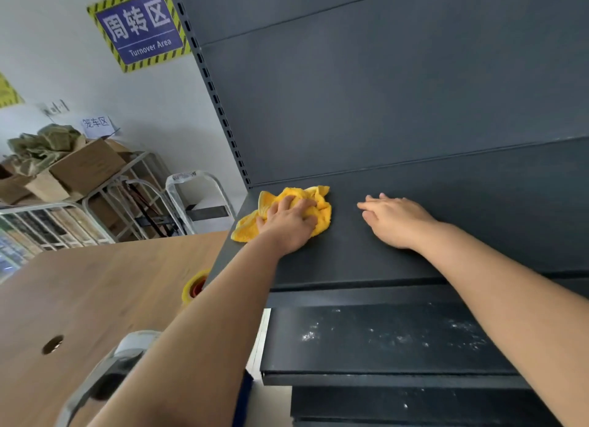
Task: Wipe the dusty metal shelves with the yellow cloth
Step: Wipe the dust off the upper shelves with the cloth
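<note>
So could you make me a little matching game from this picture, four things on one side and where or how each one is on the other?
Things:
1. left hand
2. right hand
3. lower shelf
4. tape roll

Place or state:
A. sits on the wooden table
B. lies flat on the bare top shelf
C. speckled with white dust
D. grips the yellow cloth

Pairs: 1-D, 2-B, 3-C, 4-A

Left hand grips yellow cloth on dark shelf.
</note>
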`<state>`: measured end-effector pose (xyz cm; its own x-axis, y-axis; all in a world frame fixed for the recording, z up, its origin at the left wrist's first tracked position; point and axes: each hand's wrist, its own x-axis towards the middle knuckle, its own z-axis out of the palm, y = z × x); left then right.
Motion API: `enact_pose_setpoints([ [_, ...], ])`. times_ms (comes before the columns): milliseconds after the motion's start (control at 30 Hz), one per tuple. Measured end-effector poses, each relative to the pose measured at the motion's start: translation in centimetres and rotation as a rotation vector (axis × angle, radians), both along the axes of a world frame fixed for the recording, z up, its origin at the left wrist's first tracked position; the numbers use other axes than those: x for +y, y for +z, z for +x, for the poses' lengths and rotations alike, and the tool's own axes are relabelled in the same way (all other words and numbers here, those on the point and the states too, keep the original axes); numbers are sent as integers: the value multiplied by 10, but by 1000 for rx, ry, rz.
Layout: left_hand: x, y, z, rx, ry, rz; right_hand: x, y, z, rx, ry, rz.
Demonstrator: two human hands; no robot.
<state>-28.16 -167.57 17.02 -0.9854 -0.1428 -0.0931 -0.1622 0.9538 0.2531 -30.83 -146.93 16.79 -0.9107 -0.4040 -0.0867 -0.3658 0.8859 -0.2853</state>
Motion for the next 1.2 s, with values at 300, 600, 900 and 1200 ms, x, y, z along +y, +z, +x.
enact_pose_setpoints([
  [300,78,2,45,3,-95,-55,55,11,42,102,-18,-66],
  [600,96,0,103,74,1,-126,66,2,79,128,103,-64],
  [900,41,0,122,33,199,-84,46,-2,94,118,187,-62],
  [1200,-5,1,80,-1,183,-103,7,0,68,118,153,-40],
])
